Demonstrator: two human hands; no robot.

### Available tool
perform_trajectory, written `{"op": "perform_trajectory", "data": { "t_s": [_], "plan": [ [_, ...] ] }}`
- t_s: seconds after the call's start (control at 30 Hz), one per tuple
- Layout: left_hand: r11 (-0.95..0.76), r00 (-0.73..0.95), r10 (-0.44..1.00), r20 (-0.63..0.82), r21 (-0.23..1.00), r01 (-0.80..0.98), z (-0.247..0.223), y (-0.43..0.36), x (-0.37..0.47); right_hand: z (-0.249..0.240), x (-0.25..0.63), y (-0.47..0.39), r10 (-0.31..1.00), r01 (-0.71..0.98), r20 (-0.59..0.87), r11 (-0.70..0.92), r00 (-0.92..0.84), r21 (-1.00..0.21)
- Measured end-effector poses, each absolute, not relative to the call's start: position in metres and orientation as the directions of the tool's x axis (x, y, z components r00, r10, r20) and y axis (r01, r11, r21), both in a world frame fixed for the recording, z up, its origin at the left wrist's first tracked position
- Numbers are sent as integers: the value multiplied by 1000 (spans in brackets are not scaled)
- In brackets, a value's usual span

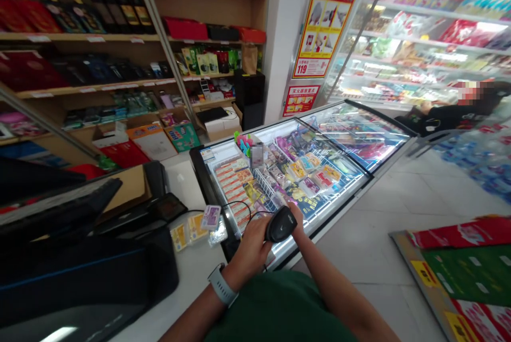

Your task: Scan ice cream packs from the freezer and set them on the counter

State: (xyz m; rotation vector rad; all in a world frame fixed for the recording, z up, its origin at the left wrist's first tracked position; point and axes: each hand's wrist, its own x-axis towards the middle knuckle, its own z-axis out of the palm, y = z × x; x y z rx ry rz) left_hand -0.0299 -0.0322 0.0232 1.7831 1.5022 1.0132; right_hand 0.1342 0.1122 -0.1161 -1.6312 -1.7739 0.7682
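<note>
A black handheld barcode scanner is held over the near edge of the glass-topped freezer. My left hand, with a watch on the wrist, is closed around the scanner's handle, and a thin black cable runs from there toward the counter. On the far side of the scanner is my right hand, its fingers bent and mostly hidden; what they hold I cannot make out. To the left, on the counter, lie a purple-and-white pack and yellow packs.
Black checkout equipment fills the counter's left side. Packaged goods sit inside the freezer. Stocked shelves stand behind, and a person in dark clothing is at the far right. A low display stands right of the aisle.
</note>
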Motion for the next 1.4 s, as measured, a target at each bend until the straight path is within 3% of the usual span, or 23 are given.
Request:
{"op": "perform_trajectory", "data": {
  "t_s": [0.23, 0.53, 1.0, 1.4],
  "plan": [
    [-183, 66, 982, 176, 825, 535, 19, -30, -31, -114, 155, 127, 1000, 655, -7, -13, 11, -755],
    [-173, 43, 983, 179, 820, 546, 20, -31, -35, -100, 171, 131, 997, 525, -17, -56, 79, -849],
    [-158, -14, 980, 200, 815, 557, 21, -18, -44, -68, 178, 144, 992, 290, 66, 33, 105, -957],
    [-131, -22, 984, 179, 797, 590, 29, -14, -48, -50, 176, 145, 988, 293, 107, 72, 107, -954]
  ]
}}
